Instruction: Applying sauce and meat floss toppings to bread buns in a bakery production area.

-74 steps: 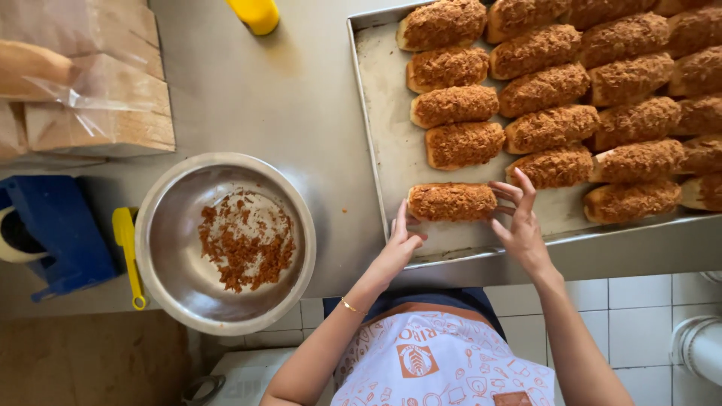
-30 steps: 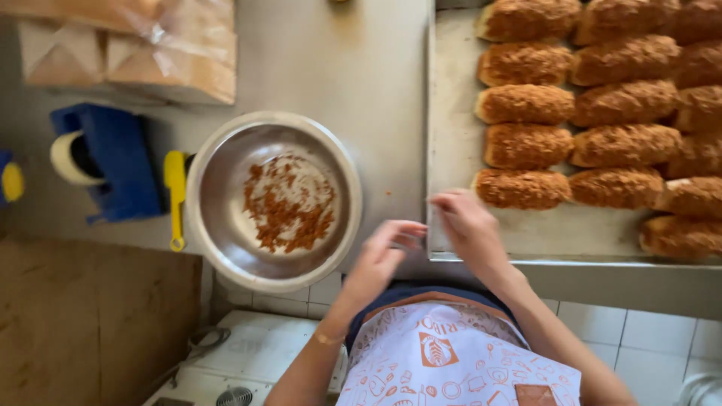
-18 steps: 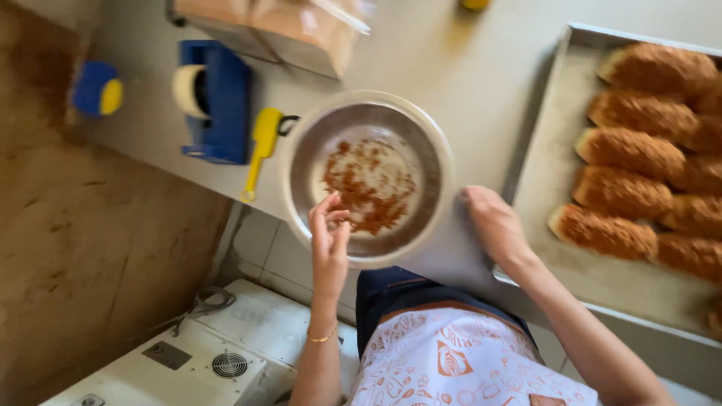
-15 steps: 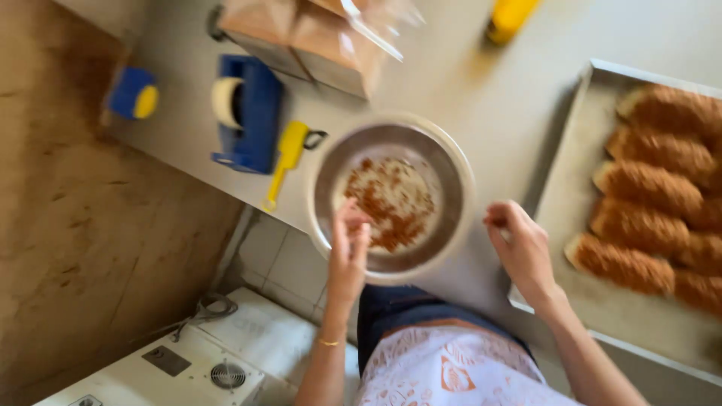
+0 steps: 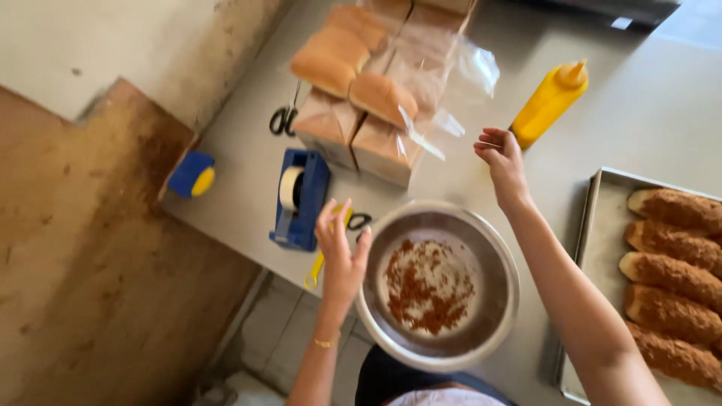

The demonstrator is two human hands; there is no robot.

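Two empty hands around a steel bowl

Head view: two hands hover over a grey metal table (image 5: 662, 113), and the steel bowl (image 5: 438, 284) serves as the landmark. It sits at the table's near edge, its rim reaching almost to the drop, with reddish-brown crumbs in its bottom. The left hand (image 5: 340, 252) is just left of the bowl's rim, fingers spread and loose, grasping nothing. The right hand (image 5: 502, 158) is up beyond the bowl's far rim, fingers lightly curled, nothing in it. Bare tabletop lies between the two.

Right of the bowl, a baking tray (image 5: 590, 225) holds coated rolls (image 5: 677, 271) in a column. Beyond the bowl lie bagged plain buns (image 5: 353, 68) and a yellow squeeze bottle (image 5: 550, 101). Left of it stand a blue tape dispenser (image 5: 301, 197), a yellow-handled tool (image 5: 320, 267) and, farther off, scissors (image 5: 283, 119). Past the table's left edge are a worn brown floor and pale tiles.
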